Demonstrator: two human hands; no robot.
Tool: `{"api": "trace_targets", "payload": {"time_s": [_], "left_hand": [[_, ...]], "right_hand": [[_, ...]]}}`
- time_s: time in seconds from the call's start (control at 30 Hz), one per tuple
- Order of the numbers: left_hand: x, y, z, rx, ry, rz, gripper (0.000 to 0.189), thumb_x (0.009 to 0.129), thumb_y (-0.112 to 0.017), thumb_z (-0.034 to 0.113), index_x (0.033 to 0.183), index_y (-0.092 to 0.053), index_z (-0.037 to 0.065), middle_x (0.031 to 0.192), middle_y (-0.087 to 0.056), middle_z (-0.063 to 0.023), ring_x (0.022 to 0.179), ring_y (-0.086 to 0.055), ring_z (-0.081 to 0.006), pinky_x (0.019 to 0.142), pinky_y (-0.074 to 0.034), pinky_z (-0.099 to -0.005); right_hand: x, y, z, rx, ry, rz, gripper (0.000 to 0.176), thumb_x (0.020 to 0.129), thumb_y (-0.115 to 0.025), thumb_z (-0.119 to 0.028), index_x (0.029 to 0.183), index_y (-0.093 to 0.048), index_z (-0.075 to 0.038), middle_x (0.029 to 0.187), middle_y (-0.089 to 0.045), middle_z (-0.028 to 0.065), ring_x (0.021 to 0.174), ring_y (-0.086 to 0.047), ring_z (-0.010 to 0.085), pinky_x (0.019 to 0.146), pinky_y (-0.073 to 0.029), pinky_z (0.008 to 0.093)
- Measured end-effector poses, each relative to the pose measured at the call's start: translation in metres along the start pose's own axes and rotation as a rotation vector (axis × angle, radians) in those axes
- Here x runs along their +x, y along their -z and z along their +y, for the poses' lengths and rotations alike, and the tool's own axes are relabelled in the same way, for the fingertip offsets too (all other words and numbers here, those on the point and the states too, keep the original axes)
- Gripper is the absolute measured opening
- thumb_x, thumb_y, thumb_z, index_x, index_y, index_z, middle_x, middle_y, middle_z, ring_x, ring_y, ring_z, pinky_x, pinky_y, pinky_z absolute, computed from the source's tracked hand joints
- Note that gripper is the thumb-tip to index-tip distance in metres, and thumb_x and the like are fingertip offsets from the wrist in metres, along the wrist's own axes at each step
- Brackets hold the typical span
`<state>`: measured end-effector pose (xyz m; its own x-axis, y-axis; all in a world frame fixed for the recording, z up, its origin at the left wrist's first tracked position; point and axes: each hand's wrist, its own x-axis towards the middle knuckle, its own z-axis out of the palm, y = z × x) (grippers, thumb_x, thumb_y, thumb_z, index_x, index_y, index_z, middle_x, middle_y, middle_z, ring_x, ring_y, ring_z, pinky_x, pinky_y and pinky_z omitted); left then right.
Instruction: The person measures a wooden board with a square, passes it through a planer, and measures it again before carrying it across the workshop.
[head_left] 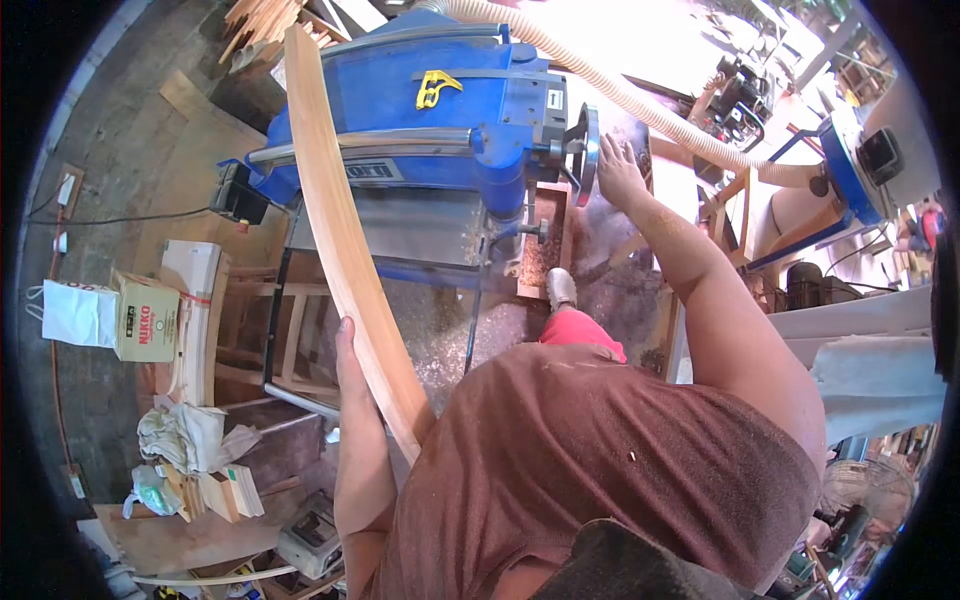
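A long wooden board (335,190) slants from the top of the blue thickness planer (400,110) down to my body at the waist. My left hand (348,350) grips the board's left edge near the lower end, thumb showing on top and the other fingers hidden beneath. To the right of the planer, my right hand (615,165) lies with fingers stretched out, right at the rim of the handwheel (583,155). A yellow combination square (436,89) rests on top of the machine.
A ribbed hose (600,80) runs behind the planer to a blue dust collector (840,170). Shavings lie in a wooden tray (566,230) by my foot. At left stand a cardboard box (148,318), stacked boards (195,300) and a black metal frame (275,320).
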<state>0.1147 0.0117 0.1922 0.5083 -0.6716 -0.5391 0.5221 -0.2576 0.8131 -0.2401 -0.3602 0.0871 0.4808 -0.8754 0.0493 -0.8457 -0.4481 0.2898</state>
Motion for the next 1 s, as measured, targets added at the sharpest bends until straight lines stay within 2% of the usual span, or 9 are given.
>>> {"api": "trace_targets", "payload": {"time_s": [0.07,0.23,0.4,0.5,0.53,0.63,0.67,0.73,1.0], "left_hand": [[0.003,0.004,-0.002,0.006,-0.016,-0.008,0.068,0.088,-0.048,0.056,0.131,-0.05,0.005,0.114,-0.058,-0.013,0.1,-0.057,-0.0254,0.084,-0.047,-0.0386],[0.003,0.003,-0.002,-0.009,-0.02,-0.013,0.067,0.088,-0.048,0.056,0.13,-0.051,0.004,0.11,-0.059,-0.0126,0.096,-0.058,-0.0248,0.081,-0.048,-0.038],[0.006,0.005,0.004,0.023,-0.012,-0.049,0.066,0.089,-0.046,0.057,0.129,-0.052,0.005,0.107,-0.059,-0.0124,0.093,-0.058,-0.024,0.078,-0.049,-0.038],[0.001,-0.003,0.008,0.042,-0.008,-0.013,0.066,0.088,-0.044,0.059,0.126,-0.053,0.005,0.1,-0.06,-0.0126,0.088,-0.06,-0.0245,0.074,-0.05,-0.0386],[-0.001,-0.004,0.01,0.048,-0.01,-0.012,0.066,0.088,-0.044,0.059,0.126,-0.053,0.005,0.1,-0.06,-0.0126,0.088,-0.06,-0.0245,0.074,-0.05,-0.0386],[-0.006,-0.011,0.012,0.039,0.013,-0.021,0.066,0.087,-0.043,0.061,0.121,-0.055,0.005,0.093,-0.06,-0.0127,0.081,-0.061,-0.0256,0.069,-0.051,-0.0388],[-0.008,-0.014,0.012,0.028,0.009,-0.019,0.066,0.087,-0.043,0.061,0.12,-0.055,0.005,0.09,-0.06,-0.0128,0.079,-0.061,-0.0262,0.067,-0.052,-0.0387],[-0.01,-0.014,0.012,0.024,0.013,-0.018,0.066,0.087,-0.043,0.062,0.118,-0.055,0.005,0.087,-0.06,-0.013,0.076,-0.061,-0.0268,0.066,-0.052,-0.0386],[0.003,0.005,-0.003,-0.026,0.012,-0.043,0.066,0.088,-0.048,0.057,0.129,-0.052,0.005,0.103,-0.06,-0.012,0.094,-0.059,-0.0241,0.08,-0.049,-0.0383]], "right_hand": [[-0.01,-0.005,-0.007,-0.049,0.018,-0.042,0.062,0.089,-0.039,-0.007,0.148,-0.021,-0.001,0.155,-0.022,0.0153,0.146,-0.017,0.0278,0.117,-0.016,0.0516],[-0.018,-0.019,-0.01,-0.002,0.027,0.036,0.064,0.086,-0.04,-0.006,0.147,-0.022,0.0,0.155,-0.023,0.0147,0.146,-0.018,0.0275,0.116,-0.017,0.0521],[-0.001,-0.017,-0.003,-0.013,-0.004,0.035,0.057,0.095,-0.044,-0.017,0.147,-0.024,-0.005,0.155,-0.025,0.013,0.145,-0.021,0.0278,0.115,-0.02,0.0526],[0.017,-0.021,0.005,0.227,-0.044,0.042,0.046,0.097,-0.047,-0.026,0.139,-0.04,-0.008,0.139,-0.047,0.0113,0.134,-0.039,0.0292,0.111,-0.03,0.0473],[0.021,-0.03,0.007,0.274,-0.036,0.194,0.042,0.095,-0.05,-0.029,0.133,-0.047,-0.01,0.128,-0.054,0.0099,0.126,-0.045,0.0293,0.107,-0.035,0.0452],[0.035,-0.029,0.018,0.296,-0.044,0.241,0.039,0.094,-0.052,-0.03,0.129,-0.049,-0.012,0.126,-0.054,0.0097,0.125,-0.046,0.029,0.105,-0.037,0.0458],[0.038,-0.03,0.02,0.243,-0.034,0.327,0.036,0.094,-0.053,-0.03,0.124,-0.051,-0.012,0.124,-0.055,0.0094,0.123,-0.047,0.0292,0.102,-0.038,0.047],[0.039,-0.027,0.021,0.217,-0.039,0.297,0.035,0.093,-0.053,-0.03,0.124,-0.051,-0.012,0.124,-0.054,0.0095,0.123,-0.047,0.0294,0.102,-0.038,0.0478],[0.037,-0.027,0.019,0.194,-0.057,0.222,0.033,0.095,-0.049,-0.027,0.124,-0.05,-0.011,0.133,-0.05,0.0121,0.131,-0.041,0.0315,0.106,-0.035,0.0524]]}}
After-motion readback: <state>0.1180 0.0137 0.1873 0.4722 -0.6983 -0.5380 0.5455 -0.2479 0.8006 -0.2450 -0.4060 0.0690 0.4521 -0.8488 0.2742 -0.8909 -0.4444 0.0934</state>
